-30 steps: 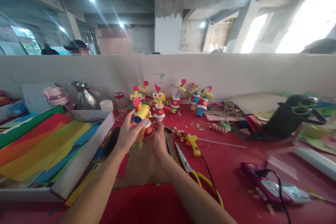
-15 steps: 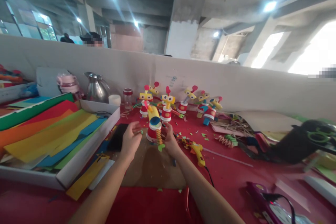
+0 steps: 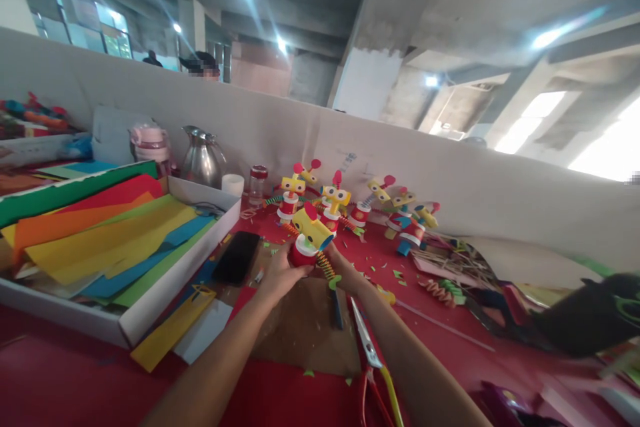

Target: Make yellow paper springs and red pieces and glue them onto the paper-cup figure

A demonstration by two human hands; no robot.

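Note:
A paper figure (image 3: 309, 235) with a red cup body, yellow tube head and orange spring arm stands above a brown cardboard sheet (image 3: 305, 327). My left hand (image 3: 278, 273) wraps round its red base from the left. My right hand (image 3: 345, 268) holds it from the right, mostly hidden behind the spring arm. Several finished figures (image 3: 350, 203) of the same kind stand in a row just beyond, against the white partition.
A white box of coloured paper sheets (image 3: 100, 240) fills the left. A black phone (image 3: 237, 257) lies beside it. Scissors (image 3: 367, 353) lie right of my forearm. A steel kettle (image 3: 201, 157) and pink bottle (image 3: 150, 145) stand at the back. Paper scraps and a black bag (image 3: 585, 313) crowd the right.
Both hands closed back round the figure's base after the left one had loosened. The figure's yellow head now tilts right. The camera swung left and tilted.

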